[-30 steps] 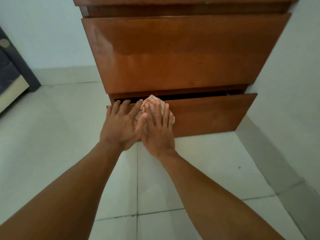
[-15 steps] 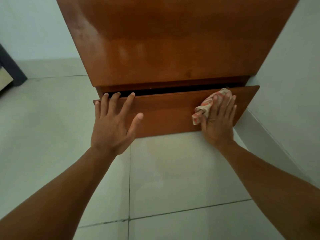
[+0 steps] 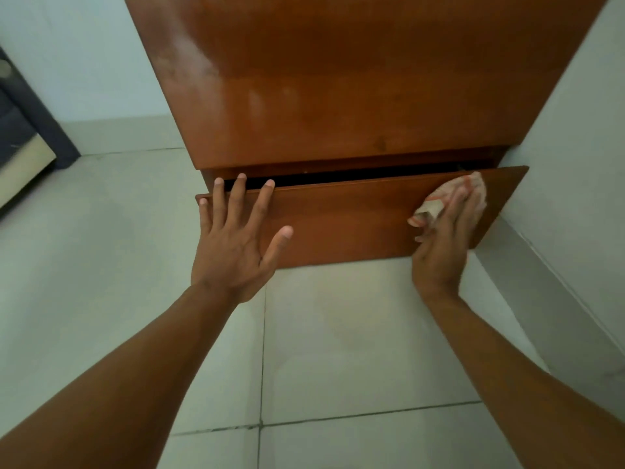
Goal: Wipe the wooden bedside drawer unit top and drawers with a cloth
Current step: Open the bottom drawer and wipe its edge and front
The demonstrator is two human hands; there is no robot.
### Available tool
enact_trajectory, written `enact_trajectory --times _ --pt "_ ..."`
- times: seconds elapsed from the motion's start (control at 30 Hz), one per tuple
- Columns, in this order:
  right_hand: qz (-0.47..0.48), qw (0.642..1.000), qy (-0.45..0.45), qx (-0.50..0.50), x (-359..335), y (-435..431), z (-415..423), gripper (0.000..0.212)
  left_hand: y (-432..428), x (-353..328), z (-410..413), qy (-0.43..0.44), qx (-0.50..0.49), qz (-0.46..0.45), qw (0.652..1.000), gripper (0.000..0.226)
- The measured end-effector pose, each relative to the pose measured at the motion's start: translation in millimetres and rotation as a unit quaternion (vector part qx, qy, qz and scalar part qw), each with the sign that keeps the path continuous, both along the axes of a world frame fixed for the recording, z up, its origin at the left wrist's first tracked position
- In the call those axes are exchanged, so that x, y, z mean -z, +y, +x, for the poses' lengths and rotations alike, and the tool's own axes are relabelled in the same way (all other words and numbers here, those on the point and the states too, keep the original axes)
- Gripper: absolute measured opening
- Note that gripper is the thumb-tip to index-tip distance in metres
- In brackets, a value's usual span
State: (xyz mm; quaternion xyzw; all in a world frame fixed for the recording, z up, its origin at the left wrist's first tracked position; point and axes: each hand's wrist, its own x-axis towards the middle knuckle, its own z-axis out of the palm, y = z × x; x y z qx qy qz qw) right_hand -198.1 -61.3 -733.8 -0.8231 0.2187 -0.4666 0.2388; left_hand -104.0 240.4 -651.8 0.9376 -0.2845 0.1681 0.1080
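Observation:
The wooden drawer unit (image 3: 355, 82) fills the upper middle of the view. Its bottom drawer (image 3: 345, 221) is pulled out a little, leaving a dark gap above its front. My left hand (image 3: 236, 245) lies flat on the drawer front's left end, fingers spread, fingertips over the top edge. My right hand (image 3: 446, 242) presses a crumpled white and orange cloth (image 3: 439, 201) against the drawer front near its right end. Part of the cloth is hidden under my fingers.
A pale wall (image 3: 575, 137) stands close on the right of the unit, with a grey skirting (image 3: 548, 299) below it. Light floor tiles (image 3: 338, 350) lie under my arms. A dark piece of furniture (image 3: 23, 137) sits at the far left.
My right hand slid the cloth from the drawer front's left part, beside my left hand, to its right end. My left hand stayed on the left end. The camera moved closer.

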Motion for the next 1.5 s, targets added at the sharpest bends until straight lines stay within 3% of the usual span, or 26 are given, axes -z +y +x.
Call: enact_trajectory --times 0.07,0.17,0.37,0.5,0.73,0.9,1.03,1.17,1.23,1.3,1.4,1.5 --pt "-0.103 0.991 0.022 -0.087 6.4 57.0 12.2 0.086 -0.2 -0.9 -0.6 0.003 -0.001 0.001 1.000 0.078" --pt "-0.261 0.944 0.098 -0.177 22.0 127.6 40.6 0.072 -0.3 -0.2 0.3 0.007 0.003 0.003 1.000 0.078" --pt "-0.271 0.934 0.184 -0.146 47.3 129.3 60.0 0.078 3.9 -3.6 0.7 0.012 0.001 0.005 1.000 0.077" --pt "-0.195 0.961 0.185 -0.066 56.8 67.8 39.2 0.081 4.8 -3.4 0.6 0.012 0.003 0.004 1.000 0.076" --pt "-0.188 0.953 0.237 -0.030 45.2 -10.8 6.0 0.080 -1.1 -2.4 -1.7 0.014 -0.007 0.001 1.000 0.077" --pt "-0.119 0.976 0.182 0.027 16.6 -54.9 -14.1 0.080 -3.0 -0.4 -1.9 0.011 -0.014 0.000 1.000 0.076" --pt "-0.007 0.988 0.141 0.067 -12.1 -61.2 -22.3 0.100 -6.4 0.6 -2.8 0.009 -0.028 0.001 1.000 0.077" --pt "0.026 0.997 0.019 0.073 -32.7 -37.5 -29.9 0.069 -8.1 -5.8 -5.5 0.025 -0.036 0.003 0.999 0.076" --pt "0.023 0.998 0.007 0.054 -45.0 -24.2 -35.2 0.050 -6.7 -8.1 -12.7 0.021 -0.040 -0.003 0.999 0.077" --pt "-0.025 0.998 0.064 0.004 -57.7 -5.9 -41.0 0.050 -3.0 -4.2 -23.9 0.006 -0.048 0.000 0.999 0.076" --pt "-0.129 0.967 0.218 -0.030 -62.4 18.6 -44.0 0.084 3.6 10.1 -33.1 0.010 -0.061 0.033 0.998 0.078" --pt "-0.132 0.942 0.306 -0.029 -59.8 23.6 -40.8 0.109 2.2 16.4 -29.7 0.024 -0.065 0.045 0.997 0.080"
